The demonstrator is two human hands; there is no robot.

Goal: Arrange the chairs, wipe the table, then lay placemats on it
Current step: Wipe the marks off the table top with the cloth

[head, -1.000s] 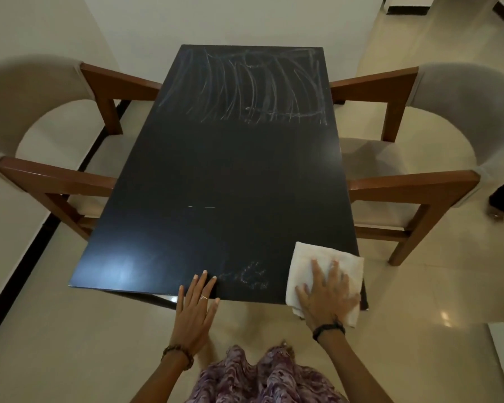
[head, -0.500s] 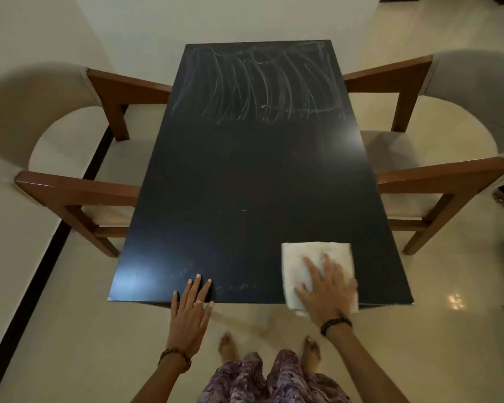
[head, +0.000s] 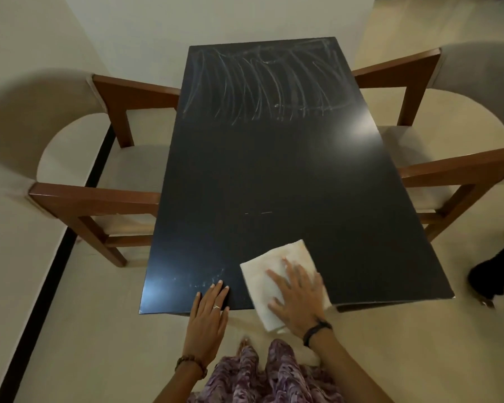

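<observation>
A black table is seen from above, its far end set against a pale wall. A folded white cloth is pressed flat on the near right part of the tabletop by the right hand, whose fingers are spread straight over it; one corner of the cloth overhangs the near edge, and much of its right half is covered by the hand. The left hand is laid open with straight fingers on the near edge, just left of the cloth and apart from it; a ring is worn on one finger. Pale streaks are shown across the far third of the tabletop, and fainter smears near the left fingertips. A left chair and a right chair, each with wooden arms and pale upholstery, are drawn up to the long sides; the right one is cut off by the frame edge. A dark shape at the right edge cannot be identified. Patterned fabric is seen below the wrists. The table legs are hidden. No placemats are in view.
</observation>
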